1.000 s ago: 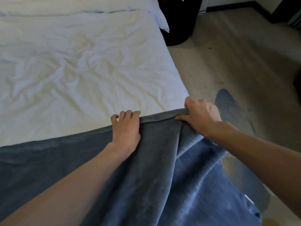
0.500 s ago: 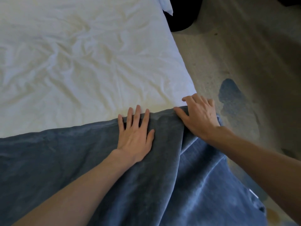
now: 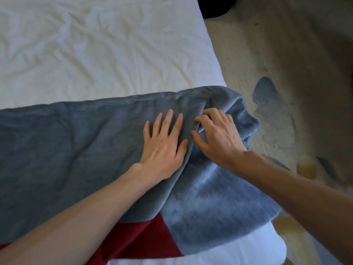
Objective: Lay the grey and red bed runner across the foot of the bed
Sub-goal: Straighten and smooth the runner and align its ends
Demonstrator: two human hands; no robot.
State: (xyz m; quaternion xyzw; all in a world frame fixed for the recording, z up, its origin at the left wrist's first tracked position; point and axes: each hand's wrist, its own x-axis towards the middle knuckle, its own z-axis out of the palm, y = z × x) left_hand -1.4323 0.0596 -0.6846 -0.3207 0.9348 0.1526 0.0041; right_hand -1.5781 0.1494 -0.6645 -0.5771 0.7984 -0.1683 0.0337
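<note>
Head view, left to right: a wrinkled white sheet (image 3: 95, 50) covers the bed (image 3: 246, 247), and the grey and red runner (image 3: 66, 150) lies across its near end, reaching from the left edge of the picture to the bed's right side. A red strip (image 3: 145, 240) of it shows by the near edge, under the left forearm. The left hand (image 3: 164, 148) lies flat on the grey cloth, fingers straight and spread, holding nothing. Just beside it, the right hand (image 3: 217, 136) rests on a raised fold (image 3: 193, 131), its fingers curled and pinching the cloth. Past it the runner bunches and hangs over the bed's right side above the patterned carpet (image 3: 286, 73).
</note>
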